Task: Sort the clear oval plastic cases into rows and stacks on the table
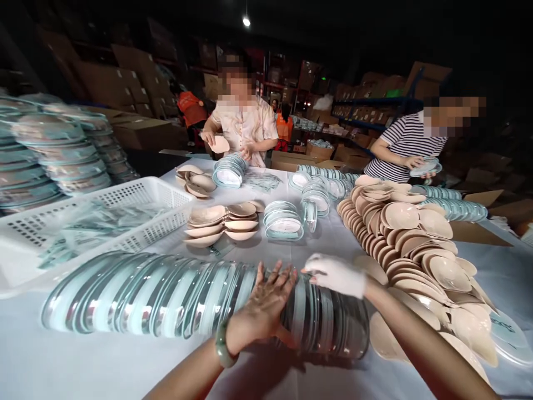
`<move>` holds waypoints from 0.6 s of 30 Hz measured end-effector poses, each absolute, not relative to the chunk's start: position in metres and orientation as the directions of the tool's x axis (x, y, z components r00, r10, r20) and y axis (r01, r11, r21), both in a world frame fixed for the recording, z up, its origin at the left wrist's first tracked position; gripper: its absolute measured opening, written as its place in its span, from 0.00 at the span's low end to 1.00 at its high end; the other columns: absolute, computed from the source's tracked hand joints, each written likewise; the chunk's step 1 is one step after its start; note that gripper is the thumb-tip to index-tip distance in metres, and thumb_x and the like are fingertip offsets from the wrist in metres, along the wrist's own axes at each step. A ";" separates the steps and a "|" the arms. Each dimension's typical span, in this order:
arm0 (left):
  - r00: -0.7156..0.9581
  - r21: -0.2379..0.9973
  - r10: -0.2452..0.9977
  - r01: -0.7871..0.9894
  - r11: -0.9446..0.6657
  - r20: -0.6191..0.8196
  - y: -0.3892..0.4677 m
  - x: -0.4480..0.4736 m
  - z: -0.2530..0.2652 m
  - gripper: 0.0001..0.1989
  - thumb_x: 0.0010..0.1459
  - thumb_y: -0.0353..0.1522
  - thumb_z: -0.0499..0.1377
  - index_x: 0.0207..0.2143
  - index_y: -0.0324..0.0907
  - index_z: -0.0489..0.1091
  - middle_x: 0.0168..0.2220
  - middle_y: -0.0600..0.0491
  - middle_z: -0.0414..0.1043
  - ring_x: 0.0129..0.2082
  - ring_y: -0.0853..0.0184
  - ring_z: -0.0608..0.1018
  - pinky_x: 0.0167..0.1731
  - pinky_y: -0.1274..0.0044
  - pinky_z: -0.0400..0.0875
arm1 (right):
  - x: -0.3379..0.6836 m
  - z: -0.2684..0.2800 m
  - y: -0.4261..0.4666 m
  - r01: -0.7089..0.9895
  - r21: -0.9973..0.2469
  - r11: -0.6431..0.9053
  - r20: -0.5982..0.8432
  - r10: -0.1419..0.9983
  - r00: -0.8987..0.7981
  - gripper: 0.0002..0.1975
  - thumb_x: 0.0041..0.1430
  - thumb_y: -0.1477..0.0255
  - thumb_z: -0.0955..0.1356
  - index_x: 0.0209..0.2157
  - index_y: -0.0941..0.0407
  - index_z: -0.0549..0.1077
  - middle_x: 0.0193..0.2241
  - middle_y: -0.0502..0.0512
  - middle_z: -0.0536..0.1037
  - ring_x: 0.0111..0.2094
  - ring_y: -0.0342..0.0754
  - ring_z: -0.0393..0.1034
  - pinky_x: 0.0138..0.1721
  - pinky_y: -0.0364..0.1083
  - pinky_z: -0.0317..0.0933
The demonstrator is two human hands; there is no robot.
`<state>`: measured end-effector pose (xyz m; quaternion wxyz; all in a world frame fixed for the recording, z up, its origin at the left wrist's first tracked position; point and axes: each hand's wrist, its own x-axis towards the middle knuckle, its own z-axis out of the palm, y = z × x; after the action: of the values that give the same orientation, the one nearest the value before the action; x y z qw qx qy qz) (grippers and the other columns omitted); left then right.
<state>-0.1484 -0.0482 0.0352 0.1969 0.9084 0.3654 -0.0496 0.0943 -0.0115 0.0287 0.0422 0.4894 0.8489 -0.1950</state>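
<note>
A long row of clear plastic cases (pixel 166 294) with pale blue-green edging stands on edge across the table in front of me. My left hand (pixel 264 305), with a green bangle at the wrist, lies open over the row, its fingers spread. My right hand (pixel 333 273) wears a white glove with bare fingertips. Slightly bent and blurred, its fingers reach over the top of the row close to my left fingertips, and I see nothing held in them. The cases under my hands look blurred at the right end.
Stacked beige breast-shaped pads (pixel 416 266) spread to the right, with more pads (pixel 222 222) beyond the row. A white basket (pixel 137 191) holds flat packets at left. Packed cases (pixel 283 219) stand farther back. Two people (pixel 245 119) handle items across the white table (pixel 125 366).
</note>
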 end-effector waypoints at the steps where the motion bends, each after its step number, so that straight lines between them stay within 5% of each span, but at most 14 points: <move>1: 0.721 0.302 0.651 0.692 -0.656 -0.238 -0.049 -0.148 0.029 0.72 0.36 0.59 0.70 0.72 0.39 0.36 0.73 0.36 0.38 0.73 0.43 0.43 0.66 0.42 0.31 | 0.089 0.031 0.003 0.818 -0.340 0.464 -0.333 0.754 -0.566 0.15 0.60 0.66 0.72 0.47 0.57 0.76 0.46 0.55 0.77 0.40 0.44 0.73 0.44 0.45 0.67; 5: 0.709 0.226 0.663 0.705 -0.672 -0.241 -0.048 -0.138 0.006 0.73 0.36 0.59 0.70 0.73 0.39 0.34 0.73 0.35 0.41 0.72 0.41 0.48 0.66 0.41 0.36 | 0.066 0.029 0.050 0.763 -0.433 0.480 -0.497 0.579 -0.646 0.13 0.50 0.71 0.76 0.39 0.60 0.78 0.34 0.49 0.77 0.34 0.42 0.70 0.36 0.39 0.62; 8: 0.710 0.174 0.649 0.700 -0.693 -0.271 -0.046 -0.137 0.001 0.78 0.32 0.60 0.70 0.72 0.38 0.31 0.73 0.35 0.34 0.72 0.39 0.45 0.65 0.40 0.34 | 0.060 0.025 0.059 0.780 -0.421 0.463 -0.536 0.568 -0.625 0.15 0.52 0.69 0.74 0.41 0.60 0.77 0.34 0.48 0.76 0.34 0.42 0.68 0.35 0.39 0.59; 12: 0.687 0.129 0.641 0.710 -0.692 -0.341 -0.046 -0.138 0.003 0.74 0.35 0.56 0.72 0.72 0.38 0.34 0.73 0.37 0.36 0.73 0.41 0.44 0.66 0.41 0.33 | 0.059 0.027 0.046 0.821 -0.338 0.459 -0.583 0.582 -0.566 0.08 0.54 0.70 0.72 0.30 0.61 0.77 0.25 0.47 0.72 0.29 0.42 0.63 0.32 0.42 0.53; 18: 0.702 0.124 0.640 0.698 -0.705 -0.311 -0.048 -0.134 0.006 0.77 0.31 0.60 0.70 0.72 0.36 0.35 0.73 0.37 0.38 0.73 0.39 0.41 0.65 0.40 0.35 | 0.058 0.036 0.033 0.841 -0.220 0.494 -0.579 0.628 -0.520 0.13 0.58 0.68 0.69 0.43 0.58 0.78 0.35 0.51 0.78 0.33 0.43 0.66 0.33 0.41 0.54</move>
<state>-0.1343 -0.0482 0.0055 0.1170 0.9151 0.3656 -0.1233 0.0585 0.0334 0.0357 0.2169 0.4393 0.8365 -0.2455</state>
